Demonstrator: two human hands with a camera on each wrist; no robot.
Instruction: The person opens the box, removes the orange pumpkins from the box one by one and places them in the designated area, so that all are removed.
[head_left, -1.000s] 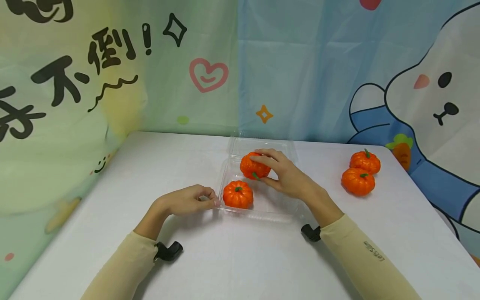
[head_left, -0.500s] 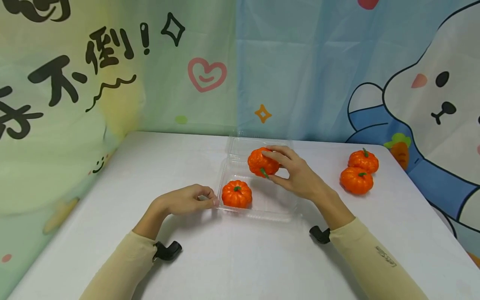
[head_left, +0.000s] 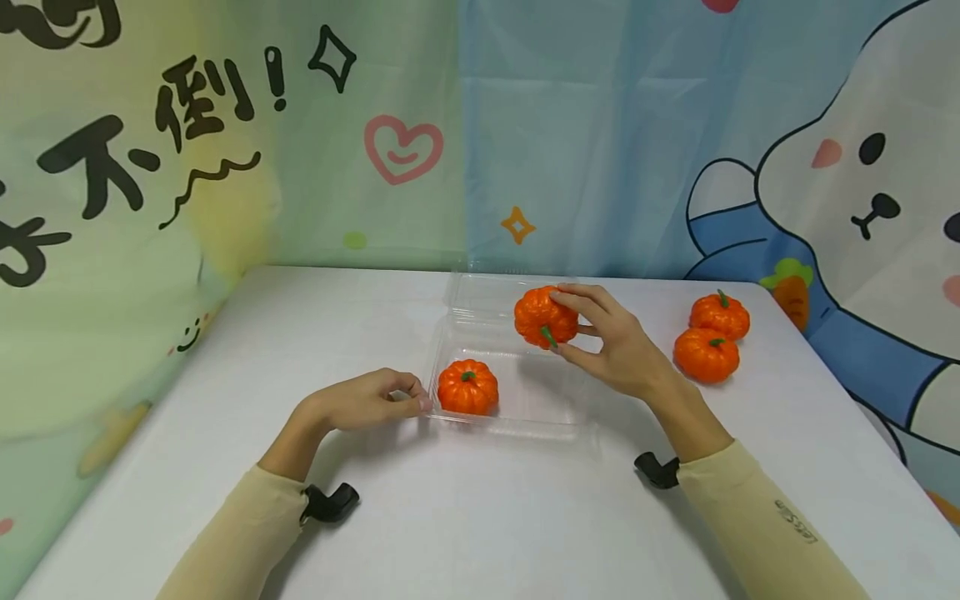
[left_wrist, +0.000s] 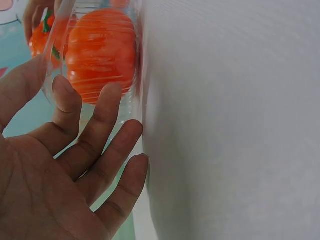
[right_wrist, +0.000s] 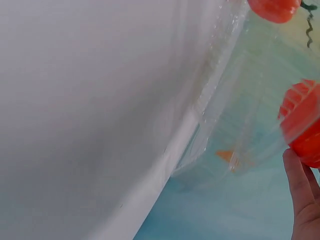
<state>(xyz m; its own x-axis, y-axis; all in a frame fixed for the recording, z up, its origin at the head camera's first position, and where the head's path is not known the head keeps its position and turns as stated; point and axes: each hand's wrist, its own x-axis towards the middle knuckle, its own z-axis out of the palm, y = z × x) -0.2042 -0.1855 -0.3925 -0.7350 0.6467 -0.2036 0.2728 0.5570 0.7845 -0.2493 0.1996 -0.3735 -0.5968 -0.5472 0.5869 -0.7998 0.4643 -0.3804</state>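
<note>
My right hand (head_left: 618, 342) holds an orange toy pumpkin (head_left: 543, 317) by its right side, raised over the back of a clear plastic clamshell box (head_left: 540, 429). Its green stem tips down toward me. A second pumpkin (head_left: 467, 387) sits upright in the box's front left corner. At that corner, my left hand (head_left: 375, 400) pinches the rim between thumb and index finger. The left wrist view shows its other fingers (left_wrist: 127, 175) spread loosely beside the box wall. In the right wrist view, fingertips (right_wrist: 292, 162) touch the held pumpkin (right_wrist: 305, 125).
Two more toy pumpkins, one nearer (head_left: 707, 356) and one behind it (head_left: 720, 315), stand close together on the right of the white table (head_left: 480, 517). The box lid (head_left: 480, 292) lies folded back toward the printed curtain (head_left: 585, 150).
My right hand has lifted the pumpkin away from the one in the box and carried it right and upward. The left hand stays at the box corner. The head view has shifted slightly.
</note>
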